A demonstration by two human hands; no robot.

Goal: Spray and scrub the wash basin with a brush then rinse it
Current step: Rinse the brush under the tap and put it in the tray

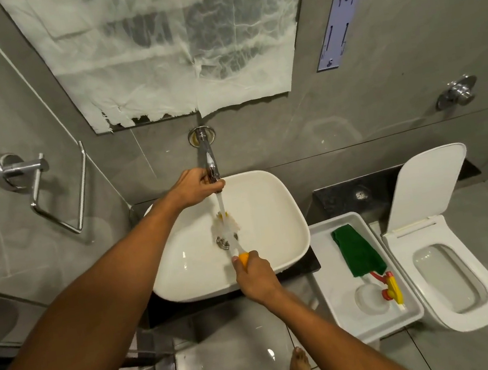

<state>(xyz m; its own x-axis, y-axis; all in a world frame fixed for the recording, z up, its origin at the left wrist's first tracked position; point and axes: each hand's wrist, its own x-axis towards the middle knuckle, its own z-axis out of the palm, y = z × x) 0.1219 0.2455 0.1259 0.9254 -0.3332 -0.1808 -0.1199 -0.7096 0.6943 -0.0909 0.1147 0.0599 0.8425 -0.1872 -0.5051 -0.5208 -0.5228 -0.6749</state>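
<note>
The white wash basin (271,212) sits on a dark counter below a chrome wall tap (208,155). My left hand (192,187) grips the end of the tap, and water runs down from it. My right hand (252,272) holds the yellow handle of a brush (226,226), whose white bristle head is under the water stream, just above the drain (224,241). A spray bottle (374,291) with a yellow and red trigger lies in the white tray to the right.
A white tray (334,266) beside the basin holds a green cloth (358,252) and the spray bottle. A white toilet (452,266) with its lid up stands at the right. A chrome towel ring (60,190) hangs on the left wall. A paper-covered mirror (163,49) hangs above.
</note>
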